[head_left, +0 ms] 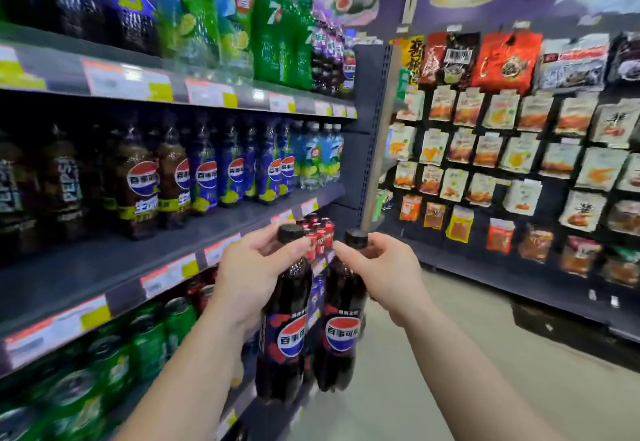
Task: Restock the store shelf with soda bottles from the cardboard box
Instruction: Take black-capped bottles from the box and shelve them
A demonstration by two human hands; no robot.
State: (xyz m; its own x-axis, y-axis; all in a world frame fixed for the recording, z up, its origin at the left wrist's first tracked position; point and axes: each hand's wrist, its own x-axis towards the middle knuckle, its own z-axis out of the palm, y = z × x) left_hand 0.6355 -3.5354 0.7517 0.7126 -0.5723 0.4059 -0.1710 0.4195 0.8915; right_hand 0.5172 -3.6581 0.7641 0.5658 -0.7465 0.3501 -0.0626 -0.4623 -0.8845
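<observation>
Your left hand [256, 267] grips the neck of a dark plastic cola bottle with a black cap and a red-white-blue round label [285, 319], fingers curled round just under the cap, thumb across the front. Your right hand [382, 267] pinches the neck of a second, matching dark cola bottle [341, 316] beneath its black cap; the fingers behind the neck are hidden. Both bottles hang upright, side by side, nearly touching, in the aisle just off the front edge of the grey metal middle shelf [114, 264]. Bottle bottoms are blurred.

That shelf's front strip carries white, red and yellow price tags [169, 276], text unreadable. Its front part is bare; further back stand rows of dark and blue-labelled cola bottles [207, 177], the far-left ones smeared by motion. Red cans [317, 232] show behind the two caps, partly covered by your fingers. Green bottles [149, 340] on the shelf below are cut off at the lower-left corner. Large green and blue bottles [242, 18] on the top shelf are cropped by the upper edge. Hanging snack packets [512, 149] fill the right wall, print illegible
</observation>
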